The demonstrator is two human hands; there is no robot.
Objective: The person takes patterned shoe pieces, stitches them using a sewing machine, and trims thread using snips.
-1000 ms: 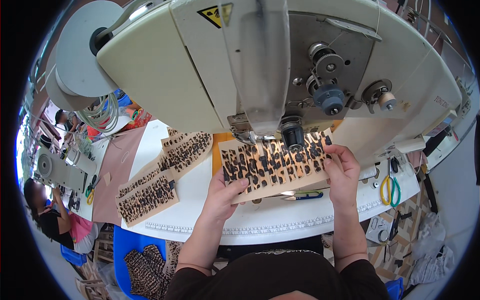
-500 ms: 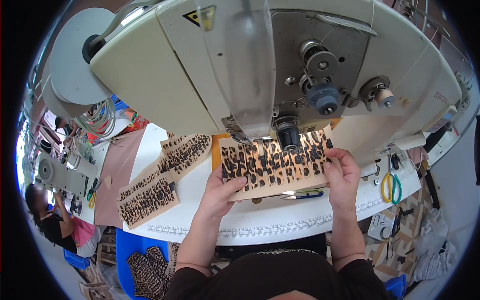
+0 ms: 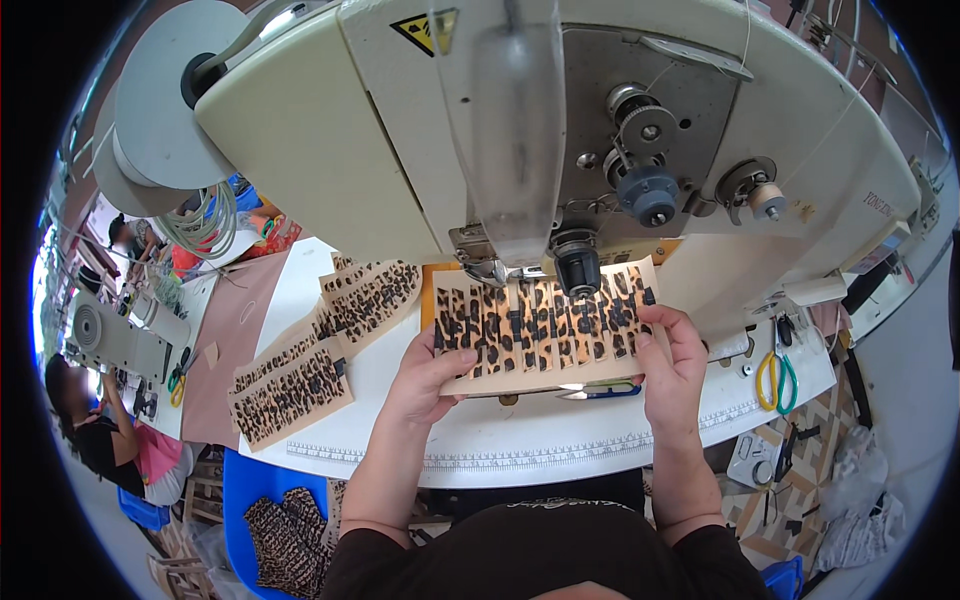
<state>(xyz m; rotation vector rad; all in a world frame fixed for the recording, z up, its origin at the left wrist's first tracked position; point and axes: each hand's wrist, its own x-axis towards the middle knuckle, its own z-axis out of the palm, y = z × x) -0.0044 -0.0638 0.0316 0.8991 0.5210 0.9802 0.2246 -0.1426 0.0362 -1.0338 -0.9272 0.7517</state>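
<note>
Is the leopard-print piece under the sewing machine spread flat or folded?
Spread flat: the leopard-print piece lies open under the sewing machine, left hand and right hand holding its edges.

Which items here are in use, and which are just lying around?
In use: leopard-print strip panel, left hand, right hand, cream industrial sewing machine.
Idle: stacked leopard-print panels, yellow-and-green-handled scissors, blue-handled snips, blue bin of leopard-print cloth.
</note>
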